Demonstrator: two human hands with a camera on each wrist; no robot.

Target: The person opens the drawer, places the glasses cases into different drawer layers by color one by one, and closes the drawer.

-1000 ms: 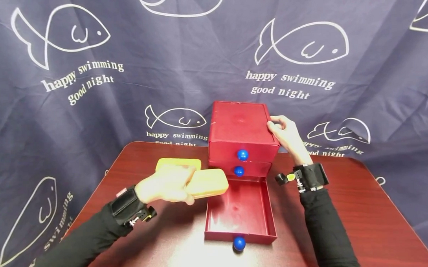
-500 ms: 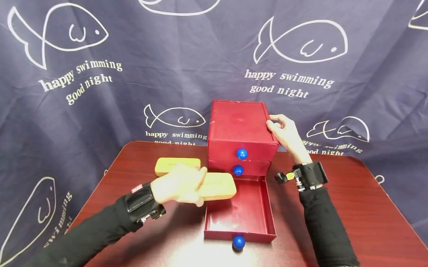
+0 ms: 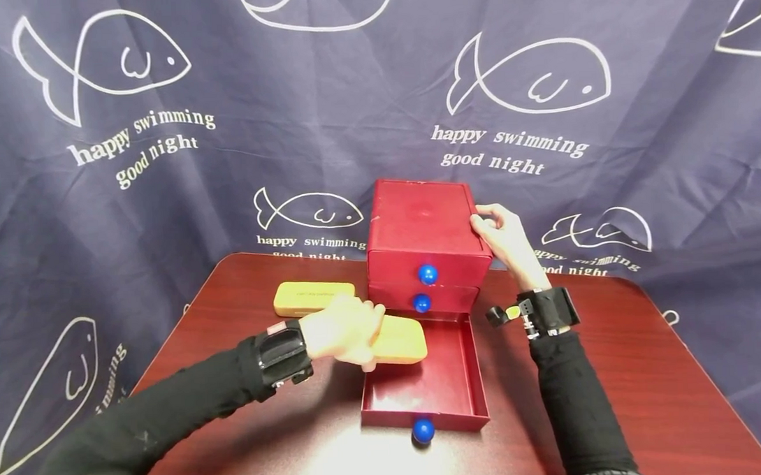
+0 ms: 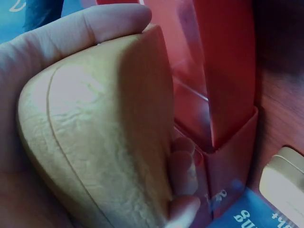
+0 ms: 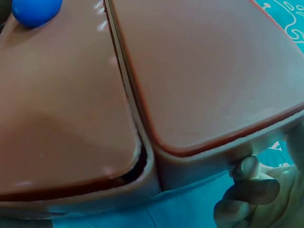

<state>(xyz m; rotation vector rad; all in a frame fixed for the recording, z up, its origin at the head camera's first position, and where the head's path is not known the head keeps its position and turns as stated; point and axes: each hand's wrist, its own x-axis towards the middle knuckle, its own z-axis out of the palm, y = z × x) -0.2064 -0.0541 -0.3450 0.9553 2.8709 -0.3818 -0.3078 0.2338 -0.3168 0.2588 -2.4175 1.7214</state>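
Note:
My left hand (image 3: 342,330) grips a yellow case with rounded corners (image 3: 401,339), also large in the left wrist view (image 4: 99,128). The case hangs over the left rear part of a pulled-out bottom drawer (image 3: 433,389). That drawer belongs to a red drawer cabinet (image 3: 425,218) with blue ball knobs. At the cabinet's upper right edge, my right hand (image 3: 506,236) rests with thumb and fingers against the side; in the right wrist view the fingers (image 5: 249,190) look bent beside the wall. Behind my left hand lies a second yellow case (image 3: 313,296) on the table.
The upper two drawers, with a blue knob (image 3: 428,274) and another blue knob (image 3: 422,303), are pushed in. The cabinet stands on a reddish wooden table (image 3: 586,370). A dark blue curtain with fish drawings (image 3: 326,127) hangs close behind.
My left hand has carried the yellow case rightward and slightly down, from beside the drawer to over it. The second case has come more into sight. My right hand stays at the cabinet.

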